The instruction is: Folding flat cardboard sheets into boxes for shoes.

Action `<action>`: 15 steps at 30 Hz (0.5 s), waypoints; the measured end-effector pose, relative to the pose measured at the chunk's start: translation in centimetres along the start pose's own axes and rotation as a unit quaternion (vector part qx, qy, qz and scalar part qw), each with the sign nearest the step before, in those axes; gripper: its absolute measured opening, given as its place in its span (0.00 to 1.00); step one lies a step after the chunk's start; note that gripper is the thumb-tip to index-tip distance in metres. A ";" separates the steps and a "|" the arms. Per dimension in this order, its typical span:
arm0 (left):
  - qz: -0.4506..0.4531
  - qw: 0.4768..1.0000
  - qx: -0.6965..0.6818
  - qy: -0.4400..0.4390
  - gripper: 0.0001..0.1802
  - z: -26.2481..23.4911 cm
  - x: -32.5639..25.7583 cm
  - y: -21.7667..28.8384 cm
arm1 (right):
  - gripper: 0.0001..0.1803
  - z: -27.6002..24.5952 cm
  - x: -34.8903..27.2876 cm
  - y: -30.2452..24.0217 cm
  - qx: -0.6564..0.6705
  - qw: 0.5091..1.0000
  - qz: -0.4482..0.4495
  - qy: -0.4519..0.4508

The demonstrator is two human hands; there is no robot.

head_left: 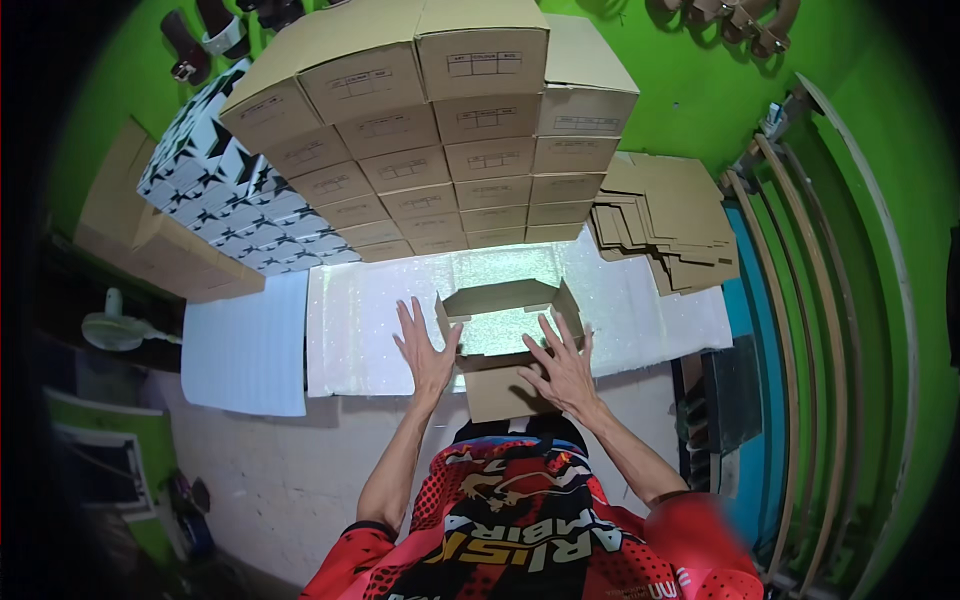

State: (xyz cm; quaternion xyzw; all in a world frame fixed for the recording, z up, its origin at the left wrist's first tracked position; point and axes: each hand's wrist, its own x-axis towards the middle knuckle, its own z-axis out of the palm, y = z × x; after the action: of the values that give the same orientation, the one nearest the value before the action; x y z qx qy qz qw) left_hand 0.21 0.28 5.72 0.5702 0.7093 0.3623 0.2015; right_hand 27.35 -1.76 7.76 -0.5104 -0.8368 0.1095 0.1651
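A brown cardboard box (500,296), partly folded up, stands on the sparkly white table cover in front of me. Its low walls form a ring, and a shiny pale surface shows inside them. A wide flap (500,393) hangs from the near side, over the table's front edge. My left hand (428,360) is open at the box's left wall, fingers spread and thumb by the near left corner. At the near right corner, my right hand (566,373) is open too, its spread fingers reaching over the near edge and the flap.
Closed brown boxes (410,200) rise in a tall stack behind the table. White star-patterned boxes (225,190) stand to their left. Flat cardboard blanks (675,215) lie piled at the right. A fan (112,328) is at far left; wooden rails (795,330) line the right wall.
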 end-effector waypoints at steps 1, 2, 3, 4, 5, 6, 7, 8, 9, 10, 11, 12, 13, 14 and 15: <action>0.076 0.996 0.017 0.042 0.45 0.1 0.8 0.4 | 0.33 -0.6 1.0 -0.2 0.053 0.998 -0.006 0.018; 0.131 0.989 0.034 0.052 0.36 -0.1 1.6 2.8 | 0.31 -1.0 2.1 -0.1 0.105 0.994 -0.006 0.037; 0.148 0.988 -0.044 0.022 0.31 -0.6 2.2 4.8 | 0.25 -2.2 3.6 -1.1 0.113 0.993 0.004 0.043; 0.166 0.978 -0.124 -0.007 0.28 -0.5 2.9 6.8 | 0.23 -2.1 4.8 -0.9 0.135 0.989 0.024 0.048; 0.189 0.974 -0.123 -0.015 0.24 0.2 3.8 7.6 | 0.21 -2.2 6.6 -1.2 0.160 0.985 0.034 0.050; 0.135 0.978 -0.135 -0.081 0.22 1.2 4.7 7.4 | 0.19 -2.5 8.2 -1.4 0.175 0.981 0.066 0.040; 0.080 0.976 -0.147 -0.141 0.22 2.7 5.4 6.2 | 0.19 -2.5 10.0 -1.4 0.150 0.987 0.061 0.015; 0.078 0.979 -0.129 -0.133 0.21 4.4 5.9 4.2 | 0.19 -2.0 11.5 -1.3 0.126 0.991 0.052 -0.009; 0.112 0.986 -0.066 -0.108 0.23 5.6 5.7 3.7 | 0.22 -1.2 12.1 0.0 0.122 0.991 0.043 -0.040; 0.143 0.986 -0.001 -0.082 0.24 6.1 5.1 3.5 | 0.25 -0.4 12.3 0.8 0.065 0.997 0.002 -0.040; 0.120 0.986 0.071 -0.090 0.31 5.9 4.0 4.7 | 0.28 0.3 11.8 2.0 0.005 0.999 -0.029 -0.040; 0.130 0.982 0.097 -0.098 0.36 5.6 3.4 5.5 | 0.36 1.0 11.5 3.4 0.019 0.996 -0.012 -0.090; 0.130 0.978 0.130 -0.098 0.41 4.5 2.6 5.2 | 0.39 1.5 11.2 3.4 -0.019 0.996 -0.016 -0.088; 0.107 0.972 0.152 -0.143 0.49 3.6 1.6 5.0 | 0.42 2.4 10.4 4.0 -0.058 0.994 -0.016 -0.086; 0.093 0.971 0.162 -0.149 0.51 3.2 0.8 4.6 | 0.49 3.2 9.9 4.8 -0.035 0.995 0.006 -0.093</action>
State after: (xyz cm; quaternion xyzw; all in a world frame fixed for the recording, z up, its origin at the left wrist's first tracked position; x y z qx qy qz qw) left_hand 5.29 2.35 7.11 0.7062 0.6643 0.1712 0.1753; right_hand 25.84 9.18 4.70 -0.5083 -0.8489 0.1276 0.0681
